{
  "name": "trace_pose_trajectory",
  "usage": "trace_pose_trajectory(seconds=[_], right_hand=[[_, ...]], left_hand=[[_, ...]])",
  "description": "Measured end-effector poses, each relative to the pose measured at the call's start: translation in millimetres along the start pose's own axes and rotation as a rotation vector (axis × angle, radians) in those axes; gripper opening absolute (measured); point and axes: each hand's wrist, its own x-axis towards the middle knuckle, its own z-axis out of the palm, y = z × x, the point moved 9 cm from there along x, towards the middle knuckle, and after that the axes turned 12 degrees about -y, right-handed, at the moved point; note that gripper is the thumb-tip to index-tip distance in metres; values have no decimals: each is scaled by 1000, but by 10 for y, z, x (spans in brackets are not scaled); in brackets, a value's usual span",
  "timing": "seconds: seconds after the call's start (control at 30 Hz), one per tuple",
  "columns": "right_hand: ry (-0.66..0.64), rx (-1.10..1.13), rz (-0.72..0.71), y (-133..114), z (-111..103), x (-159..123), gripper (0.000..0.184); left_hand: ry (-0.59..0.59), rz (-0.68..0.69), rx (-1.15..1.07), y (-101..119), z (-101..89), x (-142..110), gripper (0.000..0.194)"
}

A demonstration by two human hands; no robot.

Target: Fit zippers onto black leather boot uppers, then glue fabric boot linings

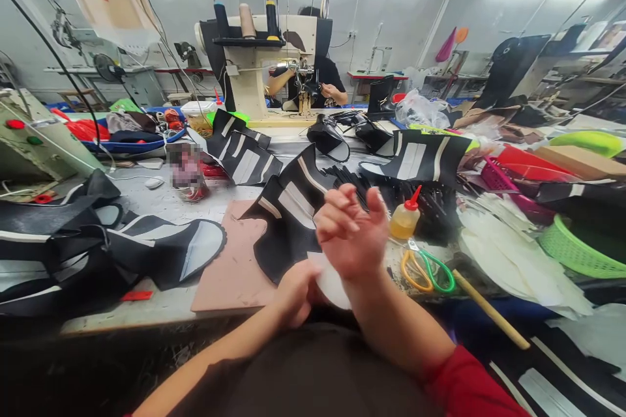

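A black boot upper (278, 244) with white reinforcing strips lies in front of me, partly over a pinkish board (229, 273). Its near end has a white rounded piece (332, 283). My left hand (297, 290) is closed on that near end, thumb on top. Above it, my right hand (355, 231) is raised with palm turned up, fingers loosely bent and thumb apart, holding nothing visible. It hides part of the upper and the white piece. To its right stand a glue bottle (405, 218) with a red nozzle and scissors (428, 270) with orange and green handles.
More boot uppers (161, 244) lie at left and at the back. A wooden stick (491, 309), white sheet pieces (513, 254) and a green basket (577, 251) are at right. Behind a sewing machine (252, 71), another person works.
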Motion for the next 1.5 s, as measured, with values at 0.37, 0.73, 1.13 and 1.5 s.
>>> trace_pose_trajectory(seconds=[0.37,0.73,1.13,1.5], right_hand=[[-204,-738,-155,121,-80,-222,27],[173,-731,334,-57,-1170,-578,39],[75,-444,157,245,-734,417,26],[128,-197,766,1323,-1229,-614,32]], left_hand=[[-16,-18,-20,-137,-15,24,10],[175,249,-81,452,-419,-163,23],[74,453,762,1184,-326,177,52],[-419,147,1831,178,-497,-215,64]])
